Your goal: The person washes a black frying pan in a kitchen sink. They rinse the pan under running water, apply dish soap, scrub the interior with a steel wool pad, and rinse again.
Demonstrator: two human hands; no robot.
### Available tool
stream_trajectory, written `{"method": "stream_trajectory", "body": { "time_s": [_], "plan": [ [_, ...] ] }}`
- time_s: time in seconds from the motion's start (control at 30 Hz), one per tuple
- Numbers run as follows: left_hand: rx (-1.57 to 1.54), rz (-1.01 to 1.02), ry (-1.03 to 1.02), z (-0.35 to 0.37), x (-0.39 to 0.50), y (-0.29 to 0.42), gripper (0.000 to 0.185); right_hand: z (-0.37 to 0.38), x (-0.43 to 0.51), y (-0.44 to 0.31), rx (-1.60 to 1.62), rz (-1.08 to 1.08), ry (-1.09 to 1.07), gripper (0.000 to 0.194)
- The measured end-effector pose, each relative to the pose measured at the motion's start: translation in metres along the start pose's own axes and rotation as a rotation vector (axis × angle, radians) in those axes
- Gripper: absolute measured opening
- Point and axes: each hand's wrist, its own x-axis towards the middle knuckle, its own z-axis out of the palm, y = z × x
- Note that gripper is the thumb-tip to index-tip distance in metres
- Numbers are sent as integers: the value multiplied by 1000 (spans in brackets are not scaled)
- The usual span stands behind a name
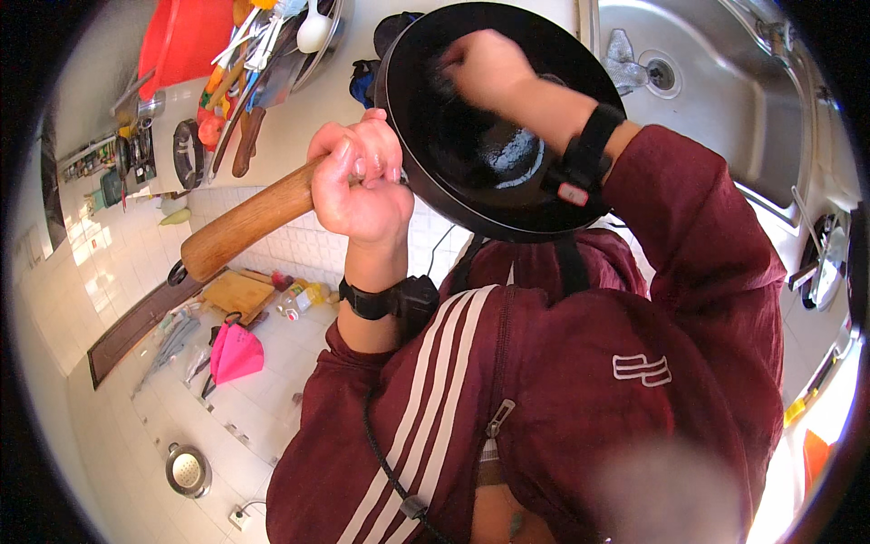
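Observation:
A black wok (435, 146) is tilted before me, its inside turned toward me and shining with wet streaks near the bottom. My left hand (363, 183) is wrapped around the inner end of its wooden handle (248, 221), which points out to the lower left. Inside the wok, my right hand (493, 68) is blurred, with its fingers curled against the upper left wall. Something dark shows under those fingers, too blurred to name. Both wrists wear black bands.
A steel sink (707, 136) lies at upper right, with a wet grey cloth (622, 61) beside its drain. Utensils, a white spoon (314, 30) and a red basin (180, 47) crowd the counter at upper left. A cutting board (238, 294) and a pink item (236, 353) are at left.

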Motion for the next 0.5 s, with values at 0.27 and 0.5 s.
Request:
{"method": "stream_trajectory", "body": {
  "time_s": [0.27, 0.5],
  "plan": [
    [22, -6, -31, 2, 5, -1, 25, -10, 19, 12, -444, -310, 32, 18],
    [15, -4, -63, -4, 11, -2, 25, -43, 10, 63, -547, -219, -119, 17]
  ]
}}
